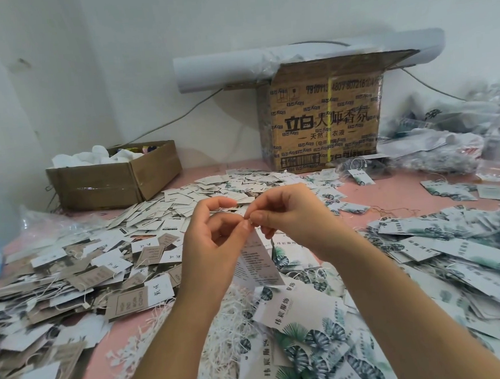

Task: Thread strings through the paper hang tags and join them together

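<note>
A pink tabletop [397,196] meets a white wall [85,53]. At the back stands a tall cardboard box [355,140] printed with black Chinese characters and bound by a yellow strap [330,118]. A roll of white paper [219,70] lies across its open top. To the left sits a low open cardboard box [109,181] holding crumpled white material [89,157]. A grey cable [167,124] runs along the wall between the boxes. Crumpled plastic bags [446,137] pile up at the right, and clear plastic film [47,221] lies at the left.
</note>
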{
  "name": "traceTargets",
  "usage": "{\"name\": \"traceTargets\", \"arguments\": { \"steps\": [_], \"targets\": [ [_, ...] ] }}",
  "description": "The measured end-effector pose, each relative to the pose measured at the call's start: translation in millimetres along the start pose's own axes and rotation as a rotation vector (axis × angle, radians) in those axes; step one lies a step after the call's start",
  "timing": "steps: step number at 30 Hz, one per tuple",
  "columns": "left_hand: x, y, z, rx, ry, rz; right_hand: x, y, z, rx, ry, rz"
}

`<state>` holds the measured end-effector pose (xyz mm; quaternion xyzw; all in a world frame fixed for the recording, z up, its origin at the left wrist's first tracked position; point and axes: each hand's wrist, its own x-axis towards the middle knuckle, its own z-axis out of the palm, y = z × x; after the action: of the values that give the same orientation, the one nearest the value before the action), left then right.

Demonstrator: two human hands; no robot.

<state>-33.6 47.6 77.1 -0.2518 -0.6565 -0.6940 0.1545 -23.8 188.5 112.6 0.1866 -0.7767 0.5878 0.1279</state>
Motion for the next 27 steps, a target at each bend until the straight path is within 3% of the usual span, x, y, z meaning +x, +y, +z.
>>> {"name": "traceTargets", "arguments": {
  "steps": [13,18,27],
  "targets": [
    [3.2,-3.9,-4.5,-0.041,0.084,-0.073,-0.1,1.5,2.7,0.107,-0.058,0.02],
    [1.3,-10.0,-0.7,0.074,0.117,-0.109,0.2,0.8,2.9,0.058,-0.067,0.05],
    [-3.8,-18.6,2.2,0.395,0.012,-0.086,-1.2,-5.8,6.3,0.153,-0.037,0.014]
  ]
}}
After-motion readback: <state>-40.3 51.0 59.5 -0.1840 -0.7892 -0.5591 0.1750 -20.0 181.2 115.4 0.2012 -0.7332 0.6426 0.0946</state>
